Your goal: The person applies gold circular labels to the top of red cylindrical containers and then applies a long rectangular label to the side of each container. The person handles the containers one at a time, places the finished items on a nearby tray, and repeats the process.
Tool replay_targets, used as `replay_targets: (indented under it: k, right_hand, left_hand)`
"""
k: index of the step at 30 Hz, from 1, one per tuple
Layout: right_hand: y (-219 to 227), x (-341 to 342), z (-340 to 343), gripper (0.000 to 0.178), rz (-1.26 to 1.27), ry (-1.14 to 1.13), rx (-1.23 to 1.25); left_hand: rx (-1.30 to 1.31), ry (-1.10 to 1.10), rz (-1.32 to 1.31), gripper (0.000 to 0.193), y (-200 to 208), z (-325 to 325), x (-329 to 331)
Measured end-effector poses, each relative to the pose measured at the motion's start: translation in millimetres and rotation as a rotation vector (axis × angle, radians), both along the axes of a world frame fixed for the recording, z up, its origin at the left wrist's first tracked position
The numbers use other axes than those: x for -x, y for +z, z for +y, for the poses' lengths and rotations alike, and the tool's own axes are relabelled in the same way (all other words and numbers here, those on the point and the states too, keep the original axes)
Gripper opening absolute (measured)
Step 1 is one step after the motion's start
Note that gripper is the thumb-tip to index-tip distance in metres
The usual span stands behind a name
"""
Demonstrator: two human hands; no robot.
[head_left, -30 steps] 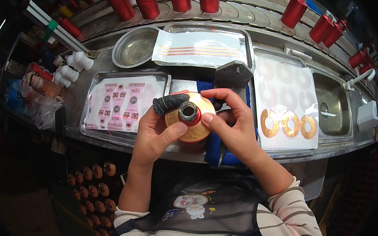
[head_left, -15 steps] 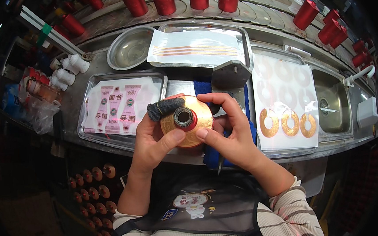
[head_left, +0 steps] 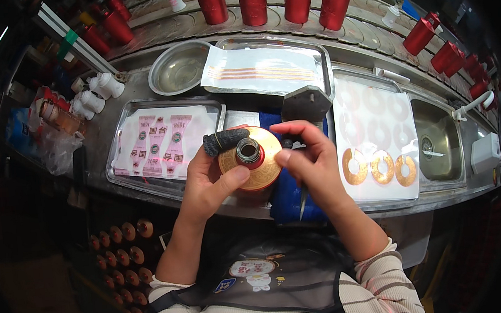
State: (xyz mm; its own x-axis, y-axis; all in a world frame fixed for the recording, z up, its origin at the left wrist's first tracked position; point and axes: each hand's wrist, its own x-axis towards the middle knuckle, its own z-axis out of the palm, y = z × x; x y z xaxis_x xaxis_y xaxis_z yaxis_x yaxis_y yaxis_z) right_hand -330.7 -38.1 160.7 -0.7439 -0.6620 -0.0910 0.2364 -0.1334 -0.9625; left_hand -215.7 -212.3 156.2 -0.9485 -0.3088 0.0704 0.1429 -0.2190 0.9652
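Observation:
A red bottle with a gold patterned ring decal (head_left: 268,168) round its shoulder is tilted so its open glass mouth (head_left: 249,150) faces me. My left hand (head_left: 208,180) is wrapped round its left side, thumb on the gold surface near the neck. A dark knitted sleeve (head_left: 226,141) covers a finger of that hand. At the bottle's right edge, my right hand (head_left: 315,160) has thumb and forefinger apart. Its thumb tip meets the edge of the gold ring or is just off it. Behind the hands stands a grey metal block (head_left: 305,103) near a blue cloth (head_left: 295,203).
To the left lies a tray of pink printed labels (head_left: 161,141). Gold ring decals (head_left: 382,167) lie on a white sheet beside a sink (head_left: 437,136). A metal bowl (head_left: 176,71) and a sheet of gold strips (head_left: 261,67) sit behind. Red bottles (head_left: 253,3) stand on a conveyor.
My right hand has loosened from the bottle and shifted slightly right, while my left hand keeps its hold. The red bottles on the conveyor have moved to the right.

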Motion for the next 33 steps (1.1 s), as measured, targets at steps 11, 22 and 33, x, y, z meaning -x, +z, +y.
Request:
replay_targets:
  k: [11,22,33]
  right_hand:
    - [35.3,-25.8,22.6,0.025,0.572,-0.108,-0.091]
    - [33.9,-5.2,7.4,0.019,0.717,-0.223,-0.184]
    - [17.3,18.2,12.5,0.019,0.641,-0.379,-0.325]
  left_hand:
    - [-0.014,-0.012,0.024,0.051,0.9,1.9,0.1]
    - [0.002,-0.004,0.025,0.053,0.0,3.7,0.5]
    - [0.007,-0.016,0.055,0.051,-2.2,5.1,-0.4]
